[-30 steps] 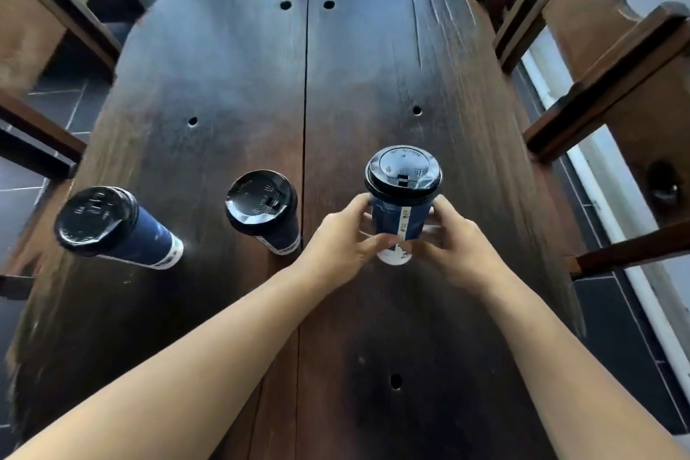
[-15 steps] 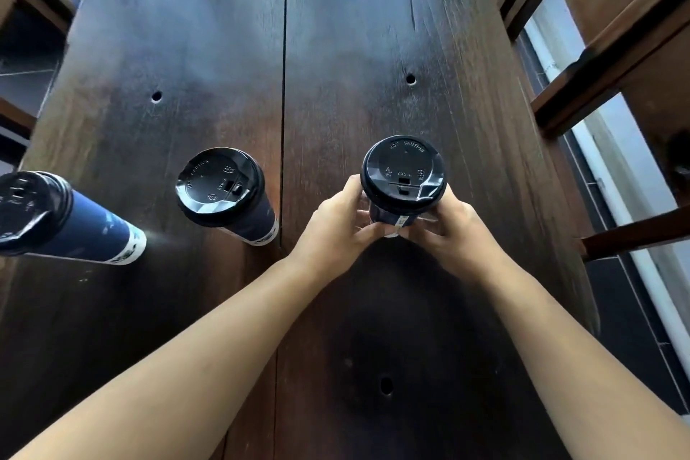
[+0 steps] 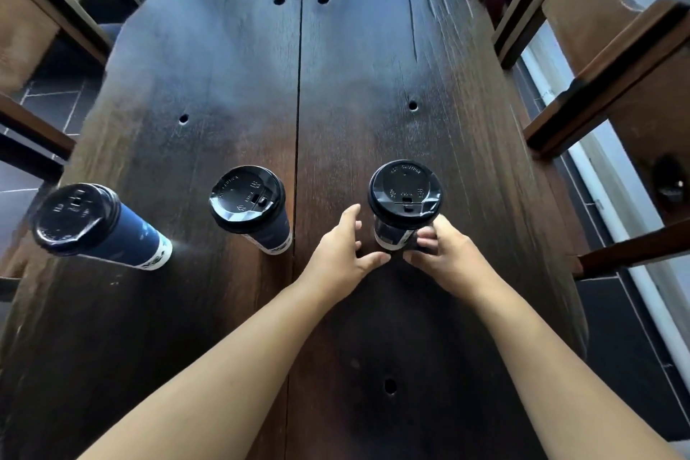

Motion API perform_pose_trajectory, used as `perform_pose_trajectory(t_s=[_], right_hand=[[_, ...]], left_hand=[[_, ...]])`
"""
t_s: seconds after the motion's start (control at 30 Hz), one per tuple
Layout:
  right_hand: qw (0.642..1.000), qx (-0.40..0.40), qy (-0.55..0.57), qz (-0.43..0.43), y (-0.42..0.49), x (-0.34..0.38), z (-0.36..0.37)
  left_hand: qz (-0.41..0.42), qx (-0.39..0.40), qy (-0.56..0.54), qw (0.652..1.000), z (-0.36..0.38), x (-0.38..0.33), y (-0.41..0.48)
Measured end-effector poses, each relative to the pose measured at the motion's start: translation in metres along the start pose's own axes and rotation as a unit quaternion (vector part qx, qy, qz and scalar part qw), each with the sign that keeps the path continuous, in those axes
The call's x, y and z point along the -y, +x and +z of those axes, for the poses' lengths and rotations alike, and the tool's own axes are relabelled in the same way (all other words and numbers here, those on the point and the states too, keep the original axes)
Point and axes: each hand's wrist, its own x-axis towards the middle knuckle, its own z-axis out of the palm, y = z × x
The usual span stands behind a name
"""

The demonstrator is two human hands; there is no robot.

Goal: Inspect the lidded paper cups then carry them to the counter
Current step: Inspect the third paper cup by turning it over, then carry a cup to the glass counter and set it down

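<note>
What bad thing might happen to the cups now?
The right hand alone grips the right cup low near its base, and the left hand is open beside it, so that tall cup might tip and spill. The left cup stands close to the table's edge, so a bump from an arm reaching past the middle cup may knock it off.

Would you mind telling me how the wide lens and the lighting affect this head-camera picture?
Head view: wide-angle distortion makes the leftmost cup seem to lean outward; daylight puts a pale sheen on the far table; lid lettering on the right cup stays readable; hardly any blur.
</note>
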Motion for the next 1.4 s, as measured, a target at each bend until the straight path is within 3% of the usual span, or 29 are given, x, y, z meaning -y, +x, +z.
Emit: perform_pose_trajectory(t_s=[0.13,0.3,0.57,0.8,1.17,1.3,1.4], right_hand=[[0.984,0.066,-0.137,0.093,-0.028,0.026,-0.006],[0.965,0.13,-0.219,0.064,-0.072,0.072,-0.005],[0.971,0.09,-0.22,0.024,-0.125,0.136,0.029],[0.929,0.084,-0.36,-0.031,-0.157,0.172,0.087],[0.944,0.113,-0.304,-0.064,-0.121,0.221,0.201],[0.974,0.105,-0.194,-0.054,-0.083,0.236,0.236],[0.986,0.086,-0.135,-0.052,-0.05,0.243,0.253]], left_hand=[[-0.027,0.005,0.051,0.998,-0.024,-0.002,-0.033],[-0.008,0.006,0.115,0.993,-0.067,-0.015,-0.084],[-0.014,-0.01,0.183,0.983,-0.13,-0.011,-0.155],[-0.036,-0.009,0.253,0.967,-0.188,0.022,-0.201],[-0.097,-0.015,0.26,0.96,-0.285,0.116,-0.208],[-0.129,-0.018,0.201,0.971,-0.304,0.152,-0.177],[-0.094,-0.034,0.12,0.988,-0.311,0.164,-0.149]])
